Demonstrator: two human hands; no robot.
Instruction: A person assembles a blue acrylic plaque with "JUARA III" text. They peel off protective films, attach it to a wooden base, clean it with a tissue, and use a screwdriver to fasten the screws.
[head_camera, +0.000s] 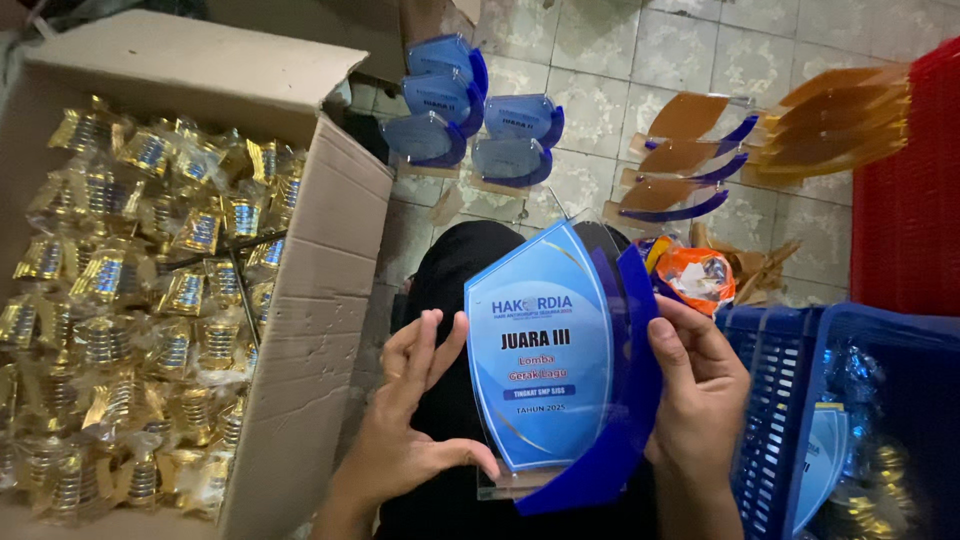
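A person looks down at their own two hands, which hold a blue, shield-shaped acrylic award plaque (552, 358) upright over their dark-clothed lap (455, 270), at the centre of the view. The left hand (415, 420) braces the plaque's left edge with open, spread fingers, the thumb pressing near its lower corner. The right hand (700, 385) wraps the right edge, fingers curled around a darker blue curved acrylic strip (625, 400) that runs down that side. To handle the piece well, it seems wise to grip by the edges, as both hands do, keeping fingertips off the printed face and supporting the clear base at the bottom.

Just to the right stands a blue plastic slatted basket (775, 400), holding what looks like another plaque and wrapped items; it crowds the right elbow. To the left, an open brown cardboard box (320, 300) is packed with small gold and silver trophy parts in clear wrappers (130, 290); its flap leans close to the left forearm.

Beyond the plaque lies an orange crumpled plastic wrapper (695, 275). Farther off on the pale tiled floor (600, 60) stand more blue finished plaques (470, 110), amber-brown film-covered acrylic pieces (690, 150), and a red plastic crate (910, 190) at the right edge.
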